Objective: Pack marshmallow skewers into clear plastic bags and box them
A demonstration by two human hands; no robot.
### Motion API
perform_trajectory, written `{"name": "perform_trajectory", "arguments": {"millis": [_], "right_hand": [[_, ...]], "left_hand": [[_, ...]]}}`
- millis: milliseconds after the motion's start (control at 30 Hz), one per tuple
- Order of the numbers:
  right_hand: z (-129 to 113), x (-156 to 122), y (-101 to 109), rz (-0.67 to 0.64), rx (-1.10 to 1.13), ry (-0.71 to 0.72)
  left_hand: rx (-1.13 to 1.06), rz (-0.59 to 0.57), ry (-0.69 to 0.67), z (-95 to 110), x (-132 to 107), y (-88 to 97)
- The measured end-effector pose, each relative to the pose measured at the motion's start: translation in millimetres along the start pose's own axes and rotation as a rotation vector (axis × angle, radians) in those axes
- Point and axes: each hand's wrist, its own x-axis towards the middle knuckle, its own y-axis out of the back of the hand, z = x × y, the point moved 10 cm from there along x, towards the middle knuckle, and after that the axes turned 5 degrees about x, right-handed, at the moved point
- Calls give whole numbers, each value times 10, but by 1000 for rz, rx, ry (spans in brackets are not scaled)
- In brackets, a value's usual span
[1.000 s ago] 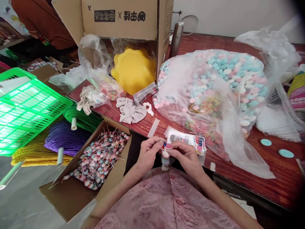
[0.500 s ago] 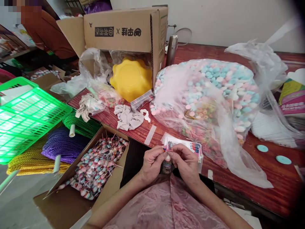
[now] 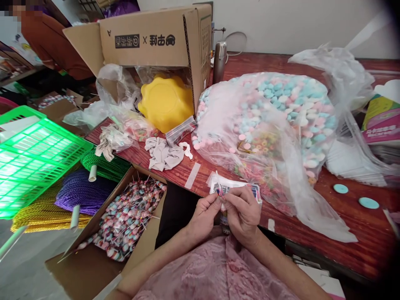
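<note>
Close to the table's front edge, my left hand (image 3: 203, 214) and my right hand (image 3: 245, 214) pinch the top of a small printed plastic packet (image 3: 224, 217) between thumbs and fingertips. The packet hangs down between my hands, partly covered by them, and its contents are hard to make out. Just behind my fingers lies a stack of printed white bags (image 3: 231, 182) with blue and red print. To my left, a cardboard box (image 3: 67, 275) holds a heap of wrapped pink, blue and white candies on sticks (image 3: 128, 218).
A large clear bag of pastel candies (image 3: 281, 96) covers much of the table (image 3: 337, 216). Behind stand a carton (image 3: 143, 50), a yellow scalloped tub (image 3: 167, 102) and a steel flask (image 3: 219, 62). Twisted coloured bundles (image 3: 81, 191) and a green basket (image 3: 40, 154) are left, with a person (image 3: 53, 41) beyond.
My hands have shifted slightly right with the packet, still pinching its top; my right fingers have curled further over it. The whole view has moved a little.
</note>
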Motion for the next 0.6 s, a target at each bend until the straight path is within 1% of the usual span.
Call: {"name": "perform_trajectory", "arguments": {"millis": [100,167,267,300,333,367,400,433,500,533,567,600], "right_hand": [[112,13,24,88,49,-74],[196,26,2,100,94,-136],[345,68,-46,13,163,-254],[373,94,-14,-13,156,-268],[361,133,45,-40,115,-238],[296,182,118,-74,40,-155],[182,226,176,-129,-57,-22],[51,240,192,-220,-162,132],[-144,162,129,-478,-324,408],[-195,109,108,-594,-365,498],[-237,73,108,-677,-386,558],[-285,57,122,-724,-394,604]], "left_hand": [[-37,5,24,-51,20,-18],[-13,18,28,-72,31,-21],[42,52,6,-37,49,-14],[61,50,14,-24,57,-23],[70,37,34,-15,67,-40],[68,9,63,-8,77,-66],[55,-35,98,1,87,-104],[34,-95,132,16,94,-153],[-2,-251,214,41,86,-274],[-7,-342,257,50,67,-341],[-8,-431,300,57,38,-403],[-6,-510,340,61,5,-452]]}}
